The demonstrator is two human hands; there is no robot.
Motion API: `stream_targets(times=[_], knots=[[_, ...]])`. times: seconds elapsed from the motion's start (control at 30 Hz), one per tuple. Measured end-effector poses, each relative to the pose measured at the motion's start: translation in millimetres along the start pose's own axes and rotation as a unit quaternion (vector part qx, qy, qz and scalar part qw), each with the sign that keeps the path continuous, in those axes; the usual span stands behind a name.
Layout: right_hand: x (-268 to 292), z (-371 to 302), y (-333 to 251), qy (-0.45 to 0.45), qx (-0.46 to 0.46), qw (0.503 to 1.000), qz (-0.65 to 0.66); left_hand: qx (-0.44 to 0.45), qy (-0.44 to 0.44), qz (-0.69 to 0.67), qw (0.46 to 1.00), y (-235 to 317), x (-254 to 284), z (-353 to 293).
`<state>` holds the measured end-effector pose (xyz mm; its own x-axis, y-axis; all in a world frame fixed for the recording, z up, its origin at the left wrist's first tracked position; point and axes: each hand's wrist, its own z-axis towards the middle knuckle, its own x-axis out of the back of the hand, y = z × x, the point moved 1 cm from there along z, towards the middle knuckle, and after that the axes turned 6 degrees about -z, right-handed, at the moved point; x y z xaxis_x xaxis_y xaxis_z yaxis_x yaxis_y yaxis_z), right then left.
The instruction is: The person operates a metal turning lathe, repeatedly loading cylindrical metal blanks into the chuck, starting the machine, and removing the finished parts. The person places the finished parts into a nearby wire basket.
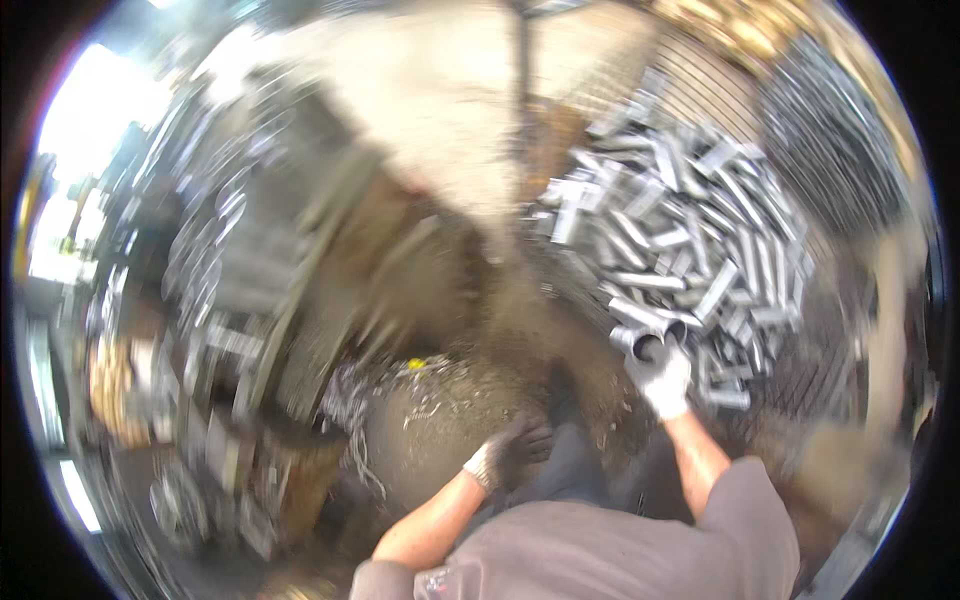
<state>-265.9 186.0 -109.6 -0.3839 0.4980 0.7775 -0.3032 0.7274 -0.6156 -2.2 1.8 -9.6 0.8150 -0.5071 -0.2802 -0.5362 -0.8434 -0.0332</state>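
Tubes [690,230] of silvery metal lie heaped at every angle to my right in the head view, with a slatted or mesh surface [690,80] showing past their far edge. At the near edge of the heap my right hand [662,382], in a white glove, touches a short, wide tube [636,342], its open end facing me; another round opening shows just beside it. Whether those fingers are clenched around it or only resting against it, I cannot tell — the glove is blurred. My left hand [518,447], in a darker glove, is over my dark trousers [570,470], well apart from the heap, its fingers a little bent; how far they close I cannot tell either. Left of me stands a blurred, grey, bulky structure [270,240], and near its foot — on the dirty ground — lies a small yellow thing [416,364] among pale scraps.
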Motion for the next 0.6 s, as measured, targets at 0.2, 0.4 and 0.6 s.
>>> stream_targets(times=[0.2,0.4,0.6], knots=[[-2.2,-24.1,-130.7,-0.006,0.468,0.883,0.034,-0.237,-0.377,-0.352,0.823,28.9,8.6,98.9],[-46.2,-125.5,-298.4,-0.289,0.764,0.574,-0.053,-0.527,-0.29,-0.451,0.659,-31.7,180.5,-46.6],[-114.7,-171.3,-451.4,-0.416,0.483,0.764,0.095,-0.69,0.056,-0.266,0.671,-54.7,268.3,-143.0]])
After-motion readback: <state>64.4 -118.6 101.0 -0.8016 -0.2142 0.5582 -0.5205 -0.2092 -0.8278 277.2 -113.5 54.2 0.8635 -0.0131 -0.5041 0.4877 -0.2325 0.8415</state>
